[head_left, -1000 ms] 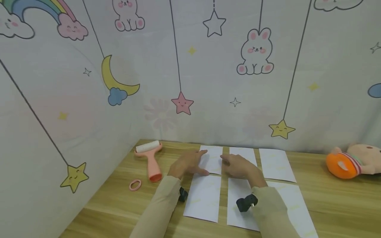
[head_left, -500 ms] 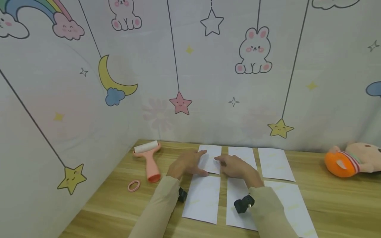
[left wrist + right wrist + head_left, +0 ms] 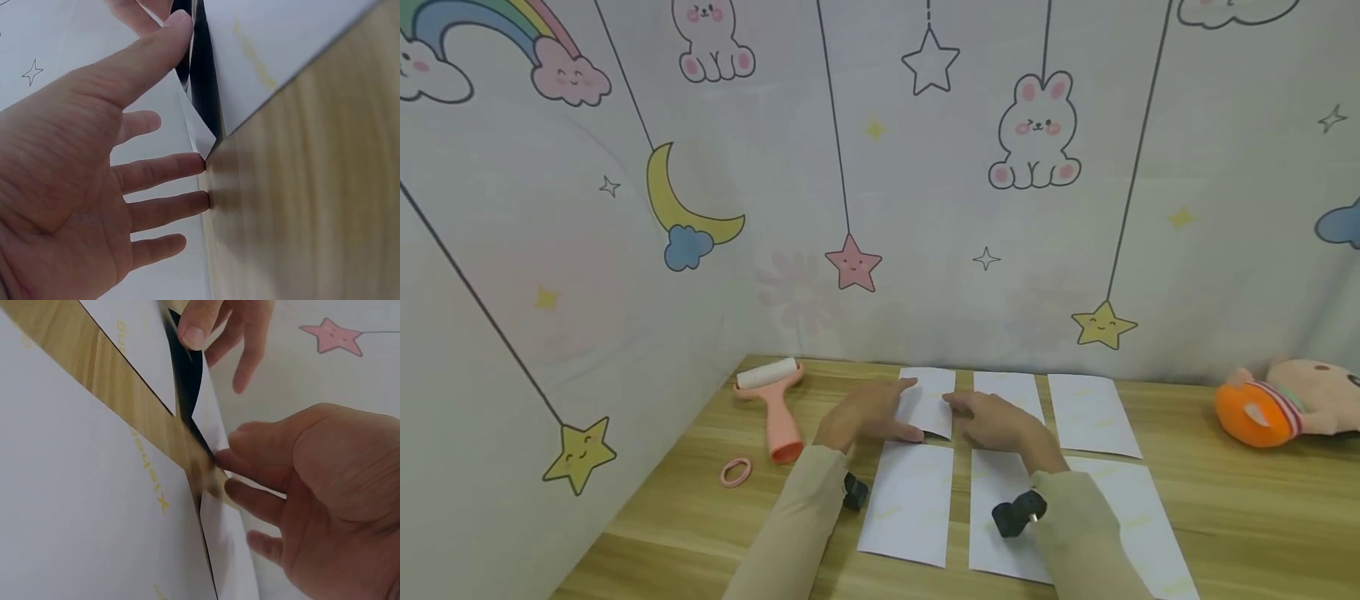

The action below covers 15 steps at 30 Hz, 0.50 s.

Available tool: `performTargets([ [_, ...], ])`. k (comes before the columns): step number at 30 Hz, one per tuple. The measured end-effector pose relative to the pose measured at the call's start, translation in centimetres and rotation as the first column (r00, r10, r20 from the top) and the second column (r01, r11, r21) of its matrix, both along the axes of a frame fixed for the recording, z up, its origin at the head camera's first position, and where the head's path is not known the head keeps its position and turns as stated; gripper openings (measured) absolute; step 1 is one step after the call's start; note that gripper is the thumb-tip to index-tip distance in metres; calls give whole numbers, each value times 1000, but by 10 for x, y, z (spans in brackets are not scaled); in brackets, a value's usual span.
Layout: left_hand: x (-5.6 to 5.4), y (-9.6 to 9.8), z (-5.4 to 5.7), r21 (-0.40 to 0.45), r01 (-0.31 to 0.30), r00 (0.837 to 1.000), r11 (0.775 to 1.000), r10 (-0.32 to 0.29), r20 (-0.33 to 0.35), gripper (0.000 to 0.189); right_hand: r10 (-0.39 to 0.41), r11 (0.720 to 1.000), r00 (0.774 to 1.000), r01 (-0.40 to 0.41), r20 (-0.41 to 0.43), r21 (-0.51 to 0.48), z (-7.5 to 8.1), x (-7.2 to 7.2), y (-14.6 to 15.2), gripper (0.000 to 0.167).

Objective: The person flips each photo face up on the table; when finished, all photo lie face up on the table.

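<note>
A small white sheet lies at the far left of a group of sheets, its near edge bowed up and its black underside showing in both wrist views. My left hand is at its left edge, thumb at the near edge and index finger extended over the top. In the left wrist view the other fingers are straight and spread. My right hand is at the opposite edge, fingertips right at the corner in the right wrist view, where the thumb stands just off the sheet.
More white sheets with faint yellow print lie in rows, including a near-left one and a far-right one. A pink-handled lint roller and a pink ring lie left. A plush toy sits right. A patterned curtain stands behind.
My right hand has shifted slightly left to the sheet's edge. The sheet's near edge has risen, with a dark gap now under it. My left hand stays nearly in place.
</note>
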<state>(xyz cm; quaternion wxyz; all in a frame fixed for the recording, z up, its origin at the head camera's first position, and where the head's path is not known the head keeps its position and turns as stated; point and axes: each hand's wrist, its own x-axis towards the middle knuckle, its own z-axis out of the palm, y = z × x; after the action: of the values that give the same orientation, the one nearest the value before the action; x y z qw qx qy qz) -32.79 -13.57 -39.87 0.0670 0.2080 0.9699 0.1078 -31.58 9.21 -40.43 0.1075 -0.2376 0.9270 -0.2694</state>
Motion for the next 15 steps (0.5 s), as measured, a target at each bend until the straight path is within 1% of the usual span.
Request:
performTargets([
  [4, -2, -1, 0, -13, 6, 1000, 1000, -6, -10, 92, -8, 1000, 1000, 8, 2, -14, 4, -2, 1, 55],
  [8, -1, -1, 1, -18, 9, 1000, 1000, -9, -6, 90, -2, 998, 1000, 2, -4, -56, 6, -5, 3, 50],
  [12, 1, -1, 2, 8, 1, 1000, 1000, -2, 24, 88, -4, 995, 1000, 4, 2, -100, 7, -5, 3, 48],
  [15, 1, -1, 3, 43, 4, 999, 999, -5, 36, 86, -18, 990, 1000, 16, -13, -137, 9, -4, 4, 48],
])
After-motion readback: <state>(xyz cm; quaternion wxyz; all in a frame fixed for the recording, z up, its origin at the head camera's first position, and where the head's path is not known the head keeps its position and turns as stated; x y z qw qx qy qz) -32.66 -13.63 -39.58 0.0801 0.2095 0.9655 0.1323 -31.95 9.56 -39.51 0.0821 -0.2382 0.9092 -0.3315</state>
